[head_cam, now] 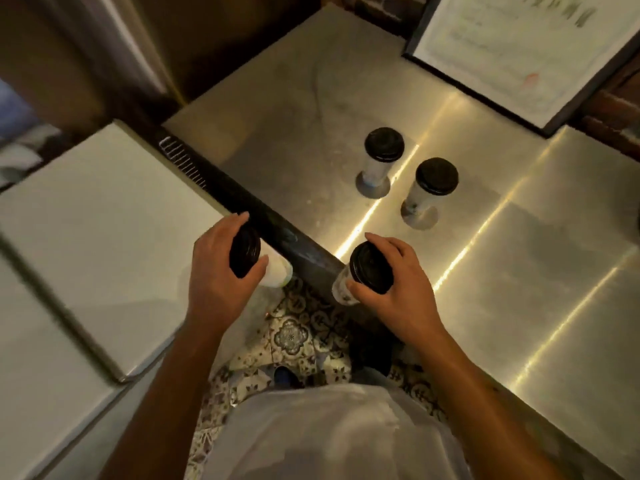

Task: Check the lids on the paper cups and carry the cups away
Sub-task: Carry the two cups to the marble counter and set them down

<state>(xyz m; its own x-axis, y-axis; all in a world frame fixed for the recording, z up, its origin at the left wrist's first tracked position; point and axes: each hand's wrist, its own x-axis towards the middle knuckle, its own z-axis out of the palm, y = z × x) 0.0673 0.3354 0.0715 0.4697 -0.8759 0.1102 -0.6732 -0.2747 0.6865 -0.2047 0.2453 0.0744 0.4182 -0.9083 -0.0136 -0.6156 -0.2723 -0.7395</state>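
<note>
While two lidded cups (382, 161) (431, 190) are standing on the steel tabletop (519, 254), the left hand (221, 268) and right hand (398, 282) are each gripping a capped cup (254, 258) (363, 271) (held over the floor); half are remaining.

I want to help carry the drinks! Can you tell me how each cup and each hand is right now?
Left hand: grips a lidded cup by its top, tilted, off the counter.
Cup in left hand: black lid on, held.
Right hand: grips a lidded cup by its top.
Cup in right hand: lid on, tilted, held.
Far cup: upright on the steel counter, lid on.
Near cup: upright, lid on.
</note>
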